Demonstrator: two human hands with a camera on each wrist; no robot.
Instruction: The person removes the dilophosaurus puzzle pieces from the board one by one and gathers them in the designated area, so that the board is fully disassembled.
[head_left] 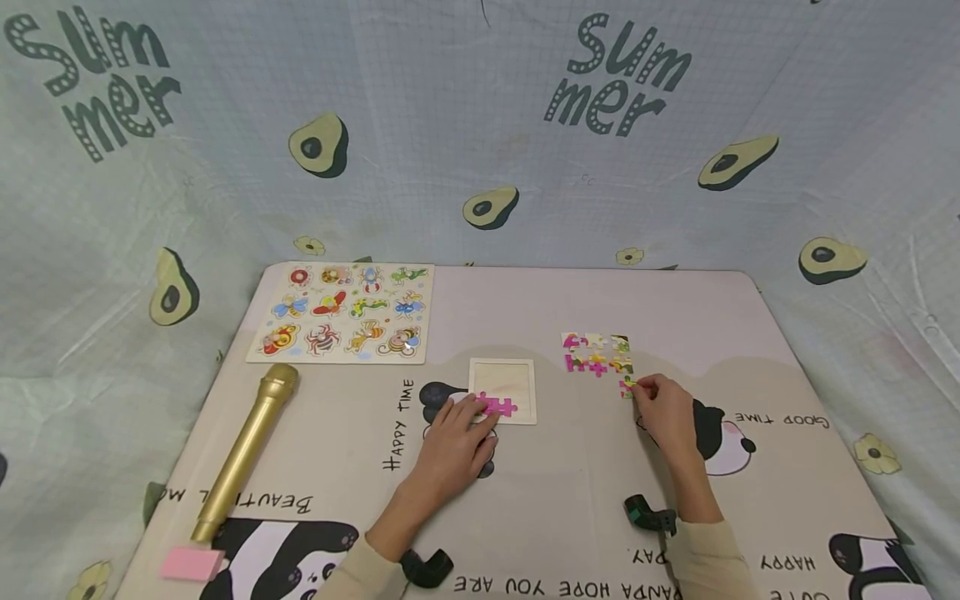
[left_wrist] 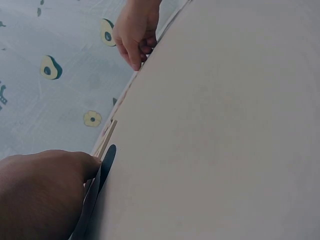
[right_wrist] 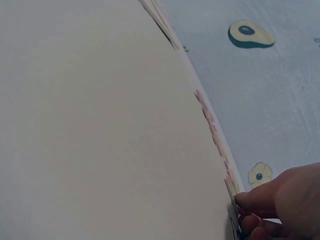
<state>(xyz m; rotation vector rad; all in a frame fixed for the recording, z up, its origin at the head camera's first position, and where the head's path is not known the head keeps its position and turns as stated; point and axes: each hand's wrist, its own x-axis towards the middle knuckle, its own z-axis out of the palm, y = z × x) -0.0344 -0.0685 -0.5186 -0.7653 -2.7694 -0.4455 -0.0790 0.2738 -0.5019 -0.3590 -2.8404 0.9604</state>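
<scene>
A shallow square wooden puzzle tray (head_left: pixel 535 392) lies mid-table, with several joined pink puzzle pieces (head_left: pixel 498 405) along its near edge. My left hand (head_left: pixel 450 446) rests over the tray's near left corner, fingers spread and touching the pieces. To the right, several loose puzzle pieces (head_left: pixel 596 354) in pink, yellow and green lie in rows. Just below their right end, my right hand (head_left: pixel 666 412) pinches a pink and green puzzle piece (head_left: pixel 627 387) between thumb and fingers. In the right wrist view that hand (right_wrist: pixel 295 200) covers most of its piece.
At the back left lies a board of insect pictures (head_left: pixel 341 312). A gold cylinder with a wider head (head_left: pixel 243 454) and a pink block (head_left: pixel 192 564) are at the left. Black curved straps (head_left: pixel 427 568) sit near each wrist. A printed curtain (head_left: pixel 480 125) rises behind the table.
</scene>
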